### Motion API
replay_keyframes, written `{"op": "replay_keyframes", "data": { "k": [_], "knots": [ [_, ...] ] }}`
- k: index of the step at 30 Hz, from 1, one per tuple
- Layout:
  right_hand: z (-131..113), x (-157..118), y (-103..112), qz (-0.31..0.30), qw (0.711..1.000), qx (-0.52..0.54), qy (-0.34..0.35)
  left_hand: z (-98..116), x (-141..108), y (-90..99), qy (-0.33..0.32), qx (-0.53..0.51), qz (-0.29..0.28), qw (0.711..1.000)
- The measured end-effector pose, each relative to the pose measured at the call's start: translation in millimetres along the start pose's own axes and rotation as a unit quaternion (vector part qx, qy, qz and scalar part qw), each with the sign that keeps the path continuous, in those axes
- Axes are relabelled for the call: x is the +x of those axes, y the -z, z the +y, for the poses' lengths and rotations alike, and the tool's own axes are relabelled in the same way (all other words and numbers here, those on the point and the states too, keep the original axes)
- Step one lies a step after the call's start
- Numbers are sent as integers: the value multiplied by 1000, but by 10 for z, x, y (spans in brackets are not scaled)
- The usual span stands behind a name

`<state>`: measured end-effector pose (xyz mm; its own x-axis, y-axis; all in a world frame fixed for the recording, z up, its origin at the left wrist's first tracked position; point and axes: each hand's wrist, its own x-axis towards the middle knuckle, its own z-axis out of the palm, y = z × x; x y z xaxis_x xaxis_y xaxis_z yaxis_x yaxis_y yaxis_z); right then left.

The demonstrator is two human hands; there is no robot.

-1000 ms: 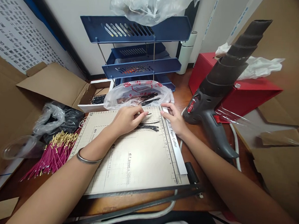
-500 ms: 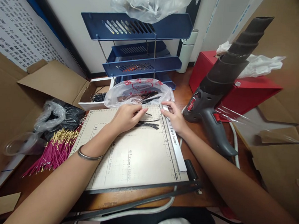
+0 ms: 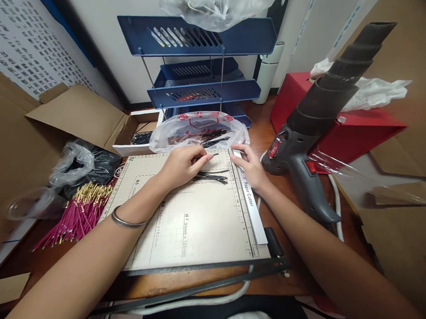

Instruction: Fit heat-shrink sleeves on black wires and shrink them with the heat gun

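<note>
Brown table (image 3: 260, 128), paper cutter (image 3: 202, 221) on it.
Thin black strands (image 3: 216, 178), nearly straight, loosely bunched on cutter board; left hand (image 3: 182, 166) pinches another; right hand (image 3: 251, 170), fingers parted, on white strip (image 3: 254, 218).

The smooth paper cutter board (image 3: 202, 225) looks faintly glossy, the wooden desk (image 3: 172, 283) shinier, the plastic heat gun (image 3: 301, 152) matt.

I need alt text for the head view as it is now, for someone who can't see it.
A person's left hand holds a thin black strand over a paper cutter, where more black strands lie; the right hand rests at the far end of its white strip. Gold-tipped purple wires lie to the left.
</note>
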<state>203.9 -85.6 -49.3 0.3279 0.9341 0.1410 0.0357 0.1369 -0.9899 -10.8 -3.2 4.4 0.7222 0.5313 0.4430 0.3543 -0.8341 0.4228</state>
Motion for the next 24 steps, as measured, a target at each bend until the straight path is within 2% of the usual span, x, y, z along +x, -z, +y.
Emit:
{"op": "replay_keyframes", "data": {
  "k": [11,24],
  "knots": [
    [15,4,-7,-2,1000,3,4,-2,-3,3,-51,-21,3,999],
    [2,-6,-17,7,1000,-5,11,2,-7,12,-56,-20,-11,998]
  ]
}}
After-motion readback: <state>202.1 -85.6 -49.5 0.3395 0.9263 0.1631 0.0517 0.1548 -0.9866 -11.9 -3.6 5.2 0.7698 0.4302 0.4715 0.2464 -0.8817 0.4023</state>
